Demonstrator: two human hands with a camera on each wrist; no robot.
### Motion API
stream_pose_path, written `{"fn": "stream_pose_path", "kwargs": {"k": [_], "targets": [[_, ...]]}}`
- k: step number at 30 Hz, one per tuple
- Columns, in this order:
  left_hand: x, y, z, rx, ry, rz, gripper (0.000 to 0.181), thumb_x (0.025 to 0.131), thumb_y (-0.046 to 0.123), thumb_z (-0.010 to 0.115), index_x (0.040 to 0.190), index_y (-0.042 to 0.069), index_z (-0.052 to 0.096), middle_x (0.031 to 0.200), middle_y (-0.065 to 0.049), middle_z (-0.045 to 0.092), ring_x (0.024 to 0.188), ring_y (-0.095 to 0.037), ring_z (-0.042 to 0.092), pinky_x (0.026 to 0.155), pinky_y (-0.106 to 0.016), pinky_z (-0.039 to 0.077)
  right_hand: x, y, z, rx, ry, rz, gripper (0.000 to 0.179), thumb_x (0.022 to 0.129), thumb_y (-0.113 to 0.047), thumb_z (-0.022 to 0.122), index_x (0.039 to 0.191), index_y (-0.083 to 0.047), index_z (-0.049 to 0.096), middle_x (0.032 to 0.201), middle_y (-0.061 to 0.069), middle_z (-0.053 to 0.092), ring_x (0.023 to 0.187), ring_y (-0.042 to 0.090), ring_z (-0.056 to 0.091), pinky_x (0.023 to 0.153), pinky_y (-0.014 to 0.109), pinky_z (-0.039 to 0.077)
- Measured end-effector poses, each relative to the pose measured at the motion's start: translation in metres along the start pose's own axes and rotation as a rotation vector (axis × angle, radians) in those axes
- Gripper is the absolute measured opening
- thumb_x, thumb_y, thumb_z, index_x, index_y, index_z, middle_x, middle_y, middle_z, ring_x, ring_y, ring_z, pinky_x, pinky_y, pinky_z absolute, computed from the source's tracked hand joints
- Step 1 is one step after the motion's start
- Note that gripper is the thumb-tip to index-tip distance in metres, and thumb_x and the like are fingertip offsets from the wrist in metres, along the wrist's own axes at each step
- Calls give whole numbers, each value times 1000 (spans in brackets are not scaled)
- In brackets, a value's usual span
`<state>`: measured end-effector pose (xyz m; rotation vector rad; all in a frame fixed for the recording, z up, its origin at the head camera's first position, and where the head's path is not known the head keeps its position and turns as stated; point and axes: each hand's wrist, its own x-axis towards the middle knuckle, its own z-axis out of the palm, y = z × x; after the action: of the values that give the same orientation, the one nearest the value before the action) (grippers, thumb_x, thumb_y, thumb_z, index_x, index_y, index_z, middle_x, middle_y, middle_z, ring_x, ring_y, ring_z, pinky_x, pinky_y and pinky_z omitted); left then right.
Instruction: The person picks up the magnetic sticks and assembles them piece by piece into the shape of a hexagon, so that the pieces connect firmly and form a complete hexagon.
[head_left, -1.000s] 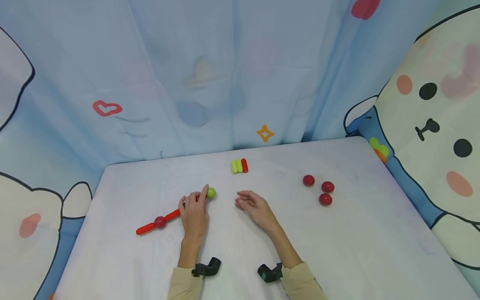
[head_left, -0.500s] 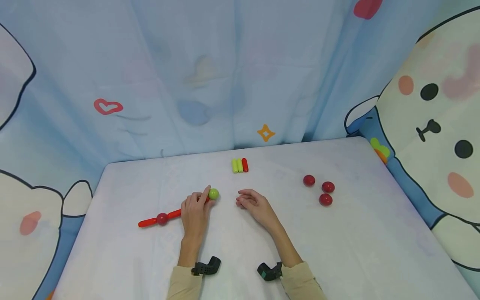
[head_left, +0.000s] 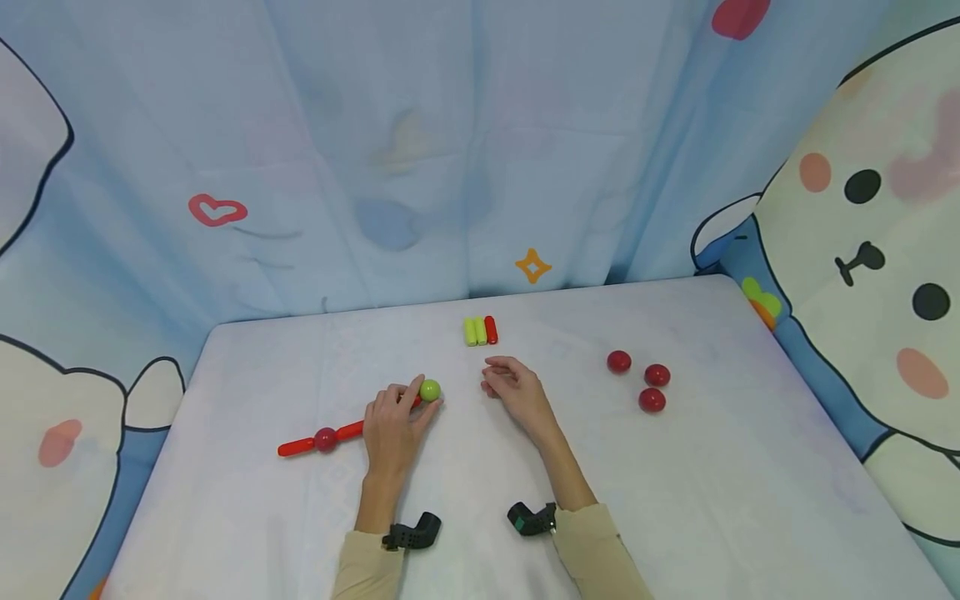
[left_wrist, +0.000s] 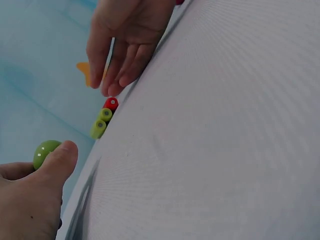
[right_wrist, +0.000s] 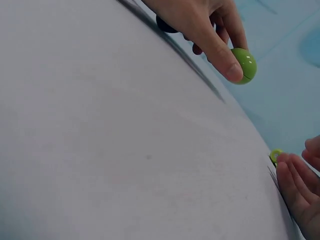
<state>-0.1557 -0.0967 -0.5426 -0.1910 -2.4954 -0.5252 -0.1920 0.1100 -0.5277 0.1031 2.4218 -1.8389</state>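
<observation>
A row of red rods point(head_left: 296, 447) and a red ball point(head_left: 325, 439) runs under my left hand point(head_left: 392, 429), ending in a shiny green ball point(head_left: 430, 390). The left thumb and a finger pinch the green ball, as the right wrist view shows; the palm hides the middle of the row. To the right, my right hand point(head_left: 521, 404) hovers with loosely bent fingers and nothing held. Just beyond its fingertips lie two short green rods point(head_left: 475, 332) and one red rod point(head_left: 491, 330), side by side; their end holes show in the left wrist view.
Three loose red balls point(head_left: 651, 400) sit on the right part of the white-covered table point(head_left: 720, 483). A blue patterned curtain point(head_left: 337, 167) rises behind the table's far edge. Each wrist wears a black camera point(head_left: 414, 531).
The rod row has turned, its left end moving away from me, and the green ball has shifted slightly right with the left hand. The right hand has moved forward toward the short rods.
</observation>
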Motion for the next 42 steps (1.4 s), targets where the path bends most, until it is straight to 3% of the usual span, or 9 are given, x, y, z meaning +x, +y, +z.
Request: {"fn": "stream_pose_path", "kwargs": {"k": [4, 8, 13, 16, 20, 24, 30, 36, 42], "targets": [[1, -1, 1, 12, 5, -1, 48, 78, 41, 79, 120, 21, 68, 86, -4, 67, 76, -20, 63, 68, -33, 51, 18, -6, 1, -120, 77, -90, 32, 96, -20, 58, 126, -10, 59, 126, 9, 61, 111, 22, 62, 94, 36, 55], [0, -1, 2, 28, -1, -9, 48, 78, 42, 79, 120, 21, 68, 85, -3, 68, 73, -19, 65, 65, -30, 50, 31, -10, 2, -265, 96, -169, 37, 95, -16, 58, 130, -7, 56, 141, 13, 47, 128, 30, 49, 105, 47, 46], [-1, -2, 3, 41, 0, -11, 48, 78, 42, 79, 119, 20, 69, 84, -3, 68, 70, -18, 64, 61, -28, 49, 37, -10, 7, -529, 17, -131, 49, 97, -19, 55, 144, -10, 45, 157, 13, 31, 145, 34, 29, 116, 51, 31], [-1, -2, 3, 43, -1, -6, 48, 78, 43, 79, 119, 20, 69, 83, -3, 68, 68, -18, 63, 60, -27, 49, 36, -8, 9, -597, -24, -105, 55, 97, -19, 55, 148, -10, 39, 159, 15, 28, 147, 34, 25, 118, 49, 29], [-1, -4, 5, 41, -16, 3, 46, 79, 44, 77, 118, 20, 69, 82, -2, 68, 67, -17, 62, 60, -26, 49, 34, -9, 10, -583, 3, -89, 57, 95, -18, 56, 148, -7, 38, 157, 16, 31, 146, 34, 27, 117, 49, 30], [-2, -4, 6, 47, -31, 26, 45, 80, 45, 77, 117, 21, 70, 81, -1, 68, 67, -15, 61, 59, -25, 48, 27, -16, 9, -576, 87, -59, 51, 95, -18, 58, 143, -5, 45, 148, 16, 44, 140, 34, 38, 113, 48, 38], [0, -3, 5, 42, -20, 102, 44, 78, 44, 78, 114, 21, 71, 77, 1, 66, 62, -13, 58, 56, -24, 45, 21, -22, 0, -592, 216, -60, 33, 93, -15, 61, 125, -4, 59, 122, 16, 62, 112, 32, 55, 93, 44, 53], [-1, -2, 5, 24, -24, 103, 44, 77, 43, 79, 115, 22, 71, 77, 2, 65, 63, -12, 57, 56, -23, 44, 20, -20, -6, -569, 280, -86, 12, 90, -10, 66, 99, -3, 67, 93, 14, 65, 87, 28, 55, 78, 37, 51], [-1, -1, 4, 29, -33, 97, 44, 78, 43, 79, 116, 22, 71, 80, 1, 66, 69, -14, 59, 58, -23, 45, 23, -14, -9, -518, 281, -74, 10, 88, -10, 68, 95, -3, 66, 89, 13, 64, 84, 27, 54, 74, 36, 50]]}}
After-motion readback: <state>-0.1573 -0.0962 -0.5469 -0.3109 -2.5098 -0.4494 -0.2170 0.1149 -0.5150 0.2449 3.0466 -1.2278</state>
